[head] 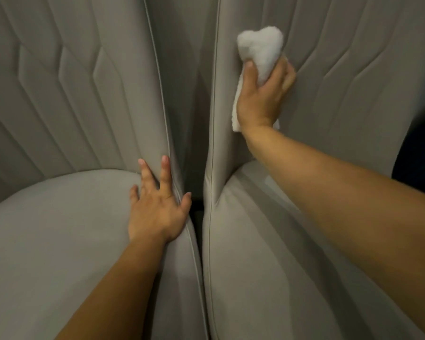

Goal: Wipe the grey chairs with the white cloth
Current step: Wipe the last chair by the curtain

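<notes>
Two grey upholstered chairs stand side by side and fill the view. The left chair (59, 229) has a smooth seat and a stitched backrest. The right chair (353, 94) has the same stitching. My right hand (263, 94) is shut on the bunched white cloth (260, 50) and presses it against the right chair's backrest, near its inner edge. A strip of cloth hangs below my wrist. My left hand (157, 204) rests flat with fingers spread on the left chair's seat, at its inner edge beside the gap.
A narrow dark gap (198, 209) runs between the two chairs. A dark area (422, 155) shows past the right chair's outer edge at the far right.
</notes>
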